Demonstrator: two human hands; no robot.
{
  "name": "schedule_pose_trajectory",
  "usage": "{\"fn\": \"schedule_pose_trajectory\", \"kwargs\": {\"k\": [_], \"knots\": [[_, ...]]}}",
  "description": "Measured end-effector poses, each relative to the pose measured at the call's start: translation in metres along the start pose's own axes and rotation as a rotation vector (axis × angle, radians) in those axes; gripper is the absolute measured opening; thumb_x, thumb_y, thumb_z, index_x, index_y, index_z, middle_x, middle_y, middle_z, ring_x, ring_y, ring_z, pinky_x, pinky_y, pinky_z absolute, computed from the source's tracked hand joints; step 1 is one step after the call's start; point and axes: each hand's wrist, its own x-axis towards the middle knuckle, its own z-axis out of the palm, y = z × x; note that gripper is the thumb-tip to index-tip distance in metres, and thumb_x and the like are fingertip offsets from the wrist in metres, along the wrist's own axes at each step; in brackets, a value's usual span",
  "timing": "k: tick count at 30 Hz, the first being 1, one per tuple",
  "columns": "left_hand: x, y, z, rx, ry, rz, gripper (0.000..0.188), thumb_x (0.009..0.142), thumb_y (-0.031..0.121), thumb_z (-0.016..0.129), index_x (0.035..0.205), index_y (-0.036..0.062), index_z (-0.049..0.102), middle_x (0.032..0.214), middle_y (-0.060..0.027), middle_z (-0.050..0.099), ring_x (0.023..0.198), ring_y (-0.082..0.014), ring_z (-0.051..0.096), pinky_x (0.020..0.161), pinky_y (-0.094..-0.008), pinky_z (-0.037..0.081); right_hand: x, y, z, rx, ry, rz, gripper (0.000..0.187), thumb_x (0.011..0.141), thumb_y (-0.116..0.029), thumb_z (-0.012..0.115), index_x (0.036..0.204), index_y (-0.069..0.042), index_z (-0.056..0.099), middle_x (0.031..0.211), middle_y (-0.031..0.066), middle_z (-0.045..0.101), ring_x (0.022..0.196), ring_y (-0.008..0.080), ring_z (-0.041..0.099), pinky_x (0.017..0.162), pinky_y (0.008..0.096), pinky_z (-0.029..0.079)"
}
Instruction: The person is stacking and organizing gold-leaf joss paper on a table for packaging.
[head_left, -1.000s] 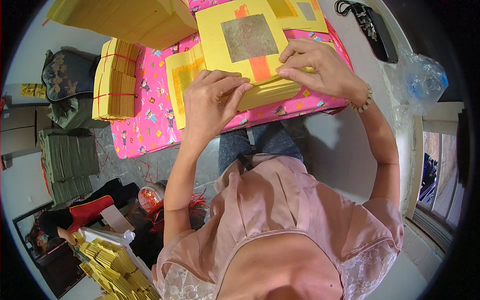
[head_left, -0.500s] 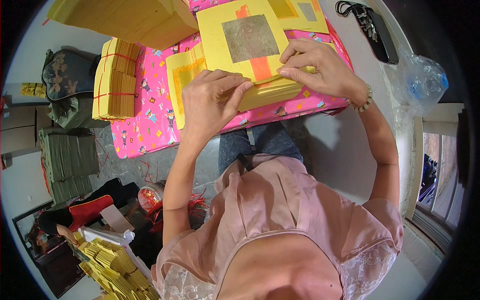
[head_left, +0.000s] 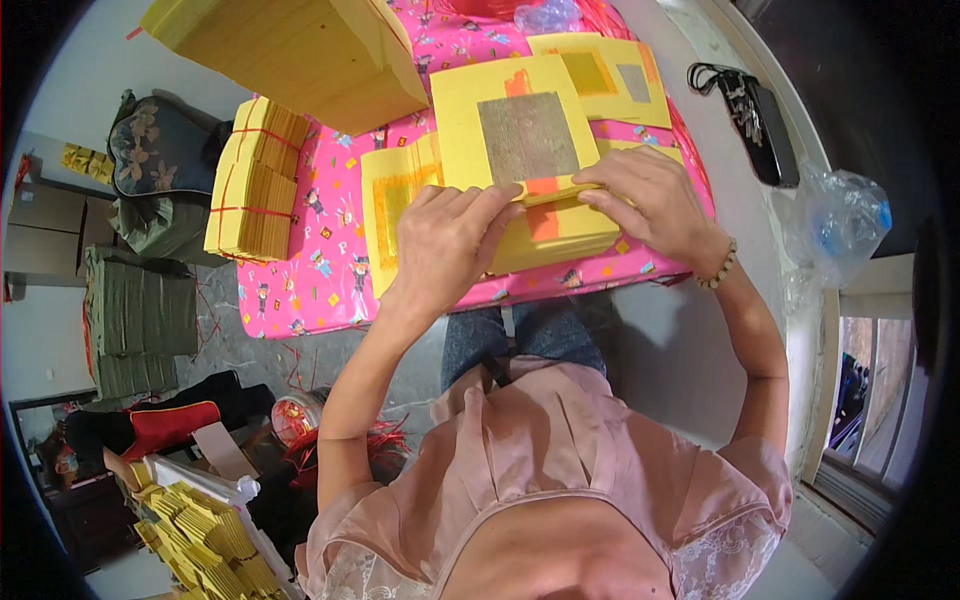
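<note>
A yellow joss paper sheet (head_left: 458, 115) with a grey-silver square and an orange-red stripe lies on top of a thick stack of yellow joss paper (head_left: 570, 245). Its near edge is turned up in a narrow fold. My left hand (head_left: 448, 240) pinches the left part of this fold between thumb and fingers. On the right part, the thumb and fingers of my right hand (head_left: 655, 205) are closed too. Below the fold, the stripe of the sheet underneath shows. Loose yellow sheets with gold squares lie left (head_left: 380, 180) and behind (head_left: 560, 45).
The pink patterned tablecloth (head_left: 320, 290) covers the table. Bundles of folded yellow paper (head_left: 250, 190) tied with red string stand left, beside a tall yellow block (head_left: 300, 60). A black pouch with keys (head_left: 755, 130) lies right. Another person's arm (head_left: 125, 468) is at lower left near a box of yellow paper (head_left: 205, 535).
The near edge of the top sheet has been lifted and folded back, baring the orange stripe beneath. Both hands still grip it. The whole view has shifted slightly, with the table lower in it.
</note>
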Motion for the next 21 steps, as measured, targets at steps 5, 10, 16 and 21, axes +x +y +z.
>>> {"fn": "schedule_pose_trajectory", "kwargs": {"k": [5,10,16,21], "knots": [[0.018,0.003,-0.004,0.118,0.254,0.111,0.035,0.079,0.016,0.08,0.113,0.0131,0.072,0.107,-0.0059,0.071,0.096,-0.026,0.066,0.082,-0.0384,0.048,0.031,0.015,-0.009,0.194,0.051,0.198,0.024,0.096,-0.025,0.064,0.105,-0.003,0.065,0.092,0.0135,0.068,0.081,0.0316,0.066,0.07,0.0384,0.05],[0.029,-0.007,0.009,0.076,0.115,0.106,0.048,0.08,0.023,0.079,0.125,0.013,0.067,0.131,-0.0094,0.061,0.121,-0.0329,0.056,0.096,-0.0447,0.045,0.075,0.05,-0.008,0.243,0.051,0.266,0.027,0.099,-0.028,0.061,0.108,-0.002,0.065,0.091,0.0127,0.068,0.079,0.0239,0.065,0.068,0.0353,0.049],[0.05,-0.035,0.031,0.134,-0.116,0.035,0.076,0.091,0.051,0.061,0.152,0.0126,0.039,0.155,-0.0246,0.033,0.145,-0.0443,0.028,0.118,-0.0552,0.022,0.113,0.101,0.011,0.255,-0.085,0.434,0.03,0.098,-0.029,0.062,0.108,-0.001,0.065,0.091,0.0116,0.068,0.078,0.0192,0.061,0.071,0.0337,0.048],[0.059,-0.056,0.044,0.055,-0.201,-0.008,0.078,0.09,0.05,0.063,0.151,0.0075,0.039,0.151,-0.0304,0.035,0.142,-0.0464,0.031,0.118,-0.0562,0.022,0.113,0.138,0.036,0.218,-0.122,0.338,0.028,0.098,-0.026,0.063,0.109,-0.001,0.066,0.098,0.008,0.066,0.09,0.0173,0.061,0.081,0.0321,0.049]]}}
